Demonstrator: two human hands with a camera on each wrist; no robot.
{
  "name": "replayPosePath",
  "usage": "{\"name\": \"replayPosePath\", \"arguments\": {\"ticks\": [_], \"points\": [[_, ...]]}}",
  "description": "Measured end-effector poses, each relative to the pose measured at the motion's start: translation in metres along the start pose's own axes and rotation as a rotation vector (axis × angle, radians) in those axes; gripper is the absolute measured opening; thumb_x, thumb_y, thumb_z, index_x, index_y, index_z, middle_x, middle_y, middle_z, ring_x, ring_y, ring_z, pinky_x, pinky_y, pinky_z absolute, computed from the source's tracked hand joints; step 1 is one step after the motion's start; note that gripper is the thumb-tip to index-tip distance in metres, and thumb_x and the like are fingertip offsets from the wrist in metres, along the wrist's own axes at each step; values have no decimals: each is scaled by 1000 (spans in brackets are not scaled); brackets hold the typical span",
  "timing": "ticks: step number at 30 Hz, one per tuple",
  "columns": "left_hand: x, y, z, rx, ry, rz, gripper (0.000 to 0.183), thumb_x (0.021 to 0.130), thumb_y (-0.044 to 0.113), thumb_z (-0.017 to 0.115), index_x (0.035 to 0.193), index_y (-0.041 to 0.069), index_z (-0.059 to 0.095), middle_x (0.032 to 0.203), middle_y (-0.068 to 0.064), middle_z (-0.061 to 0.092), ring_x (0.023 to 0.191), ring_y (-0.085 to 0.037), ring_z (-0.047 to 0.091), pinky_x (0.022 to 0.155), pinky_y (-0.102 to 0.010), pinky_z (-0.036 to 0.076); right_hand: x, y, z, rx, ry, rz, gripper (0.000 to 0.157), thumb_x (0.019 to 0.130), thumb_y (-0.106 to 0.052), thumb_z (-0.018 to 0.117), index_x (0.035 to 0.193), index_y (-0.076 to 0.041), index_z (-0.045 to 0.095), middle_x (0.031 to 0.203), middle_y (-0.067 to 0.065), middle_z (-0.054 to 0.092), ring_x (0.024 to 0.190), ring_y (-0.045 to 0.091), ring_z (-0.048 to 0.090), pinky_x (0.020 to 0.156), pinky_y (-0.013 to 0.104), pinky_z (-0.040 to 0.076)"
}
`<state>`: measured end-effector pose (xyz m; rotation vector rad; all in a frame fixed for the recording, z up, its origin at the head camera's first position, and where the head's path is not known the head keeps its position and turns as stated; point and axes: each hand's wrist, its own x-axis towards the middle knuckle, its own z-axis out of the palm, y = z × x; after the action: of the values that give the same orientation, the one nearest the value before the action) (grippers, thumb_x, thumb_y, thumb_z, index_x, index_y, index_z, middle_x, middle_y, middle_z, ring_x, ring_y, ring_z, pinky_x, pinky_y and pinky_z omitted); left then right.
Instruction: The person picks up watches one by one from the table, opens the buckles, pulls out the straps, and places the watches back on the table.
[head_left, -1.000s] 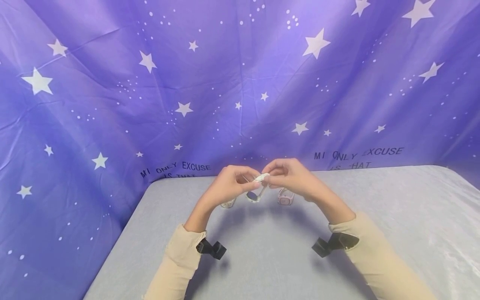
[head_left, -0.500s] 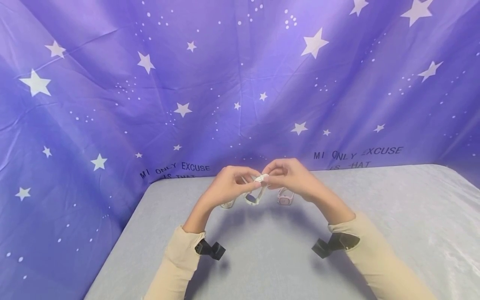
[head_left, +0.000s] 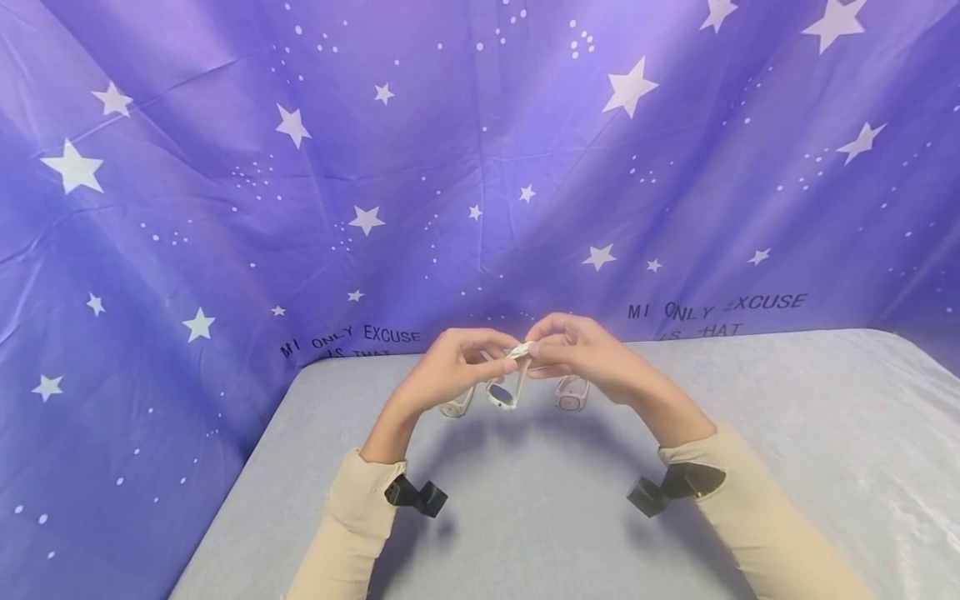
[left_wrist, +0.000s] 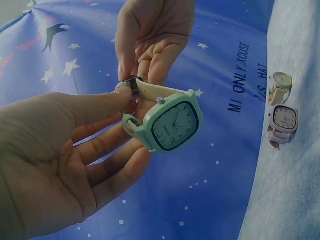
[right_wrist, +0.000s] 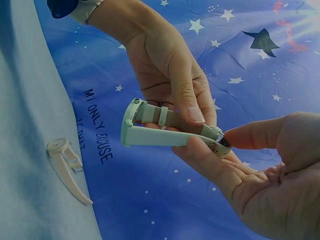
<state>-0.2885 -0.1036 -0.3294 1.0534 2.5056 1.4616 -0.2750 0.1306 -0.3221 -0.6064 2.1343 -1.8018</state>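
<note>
Between both hands hangs a pale green wristwatch [head_left: 501,397], with its square dial [left_wrist: 175,126] lowest in the head view and its strap looped upward. My left hand [head_left: 453,372] pinches the strap near the buckle between thumb and fingers. From the other side, my right hand [head_left: 581,354] pinches the strap's end, thumb and index finger at the dark metal buckle [right_wrist: 225,142]. The two strap ends overlap at the fingertips in the right wrist view. Fingers partly cover the buckle. The watch is held above the table.
On the grey cloth-covered table [head_left: 510,517], a cream watch [head_left: 454,407] lies left of the held one and a pink watch [head_left: 572,395] lies right of it. A purple star-printed curtain [head_left: 480,167] hangs right behind the table. Black wrist cameras [head_left: 416,496] sit on both forearms.
Both hands have risen slightly, the left also drifting a little left. The green watch's dial has swung and turned slightly, and more of the cream watch shows. Both hands keep their hold on the strap.
</note>
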Motion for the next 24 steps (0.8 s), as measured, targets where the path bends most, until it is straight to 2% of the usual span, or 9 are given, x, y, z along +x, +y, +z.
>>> {"name": "replayPosePath", "arguments": {"ticks": [6,15,24], "points": [[0,0,0,7,22,5,25,92,13,75,117,8,75,94,-10,77,79,-16,72,79,-31,61,0,-1,-1,-5,17,-12,28,100,-12,60,121,5,55,109,16,74,106,30,73,97,43,59],[-1,3,4,27,43,-20,23,90,18,78,112,10,77,85,-8,77,69,-21,71,66,-28,57,-1,-4,3,-107,54,-40,25,97,-9,65,117,5,63,109,20,75,101,28,75,92,41,61],[1,-1,2,46,33,18,24,92,15,76,115,10,76,91,-5,77,80,-14,71,78,-31,61,0,-1,2,-40,37,-48,23,100,-5,59,117,9,56,112,23,73,102,27,74,94,43,60]]}}
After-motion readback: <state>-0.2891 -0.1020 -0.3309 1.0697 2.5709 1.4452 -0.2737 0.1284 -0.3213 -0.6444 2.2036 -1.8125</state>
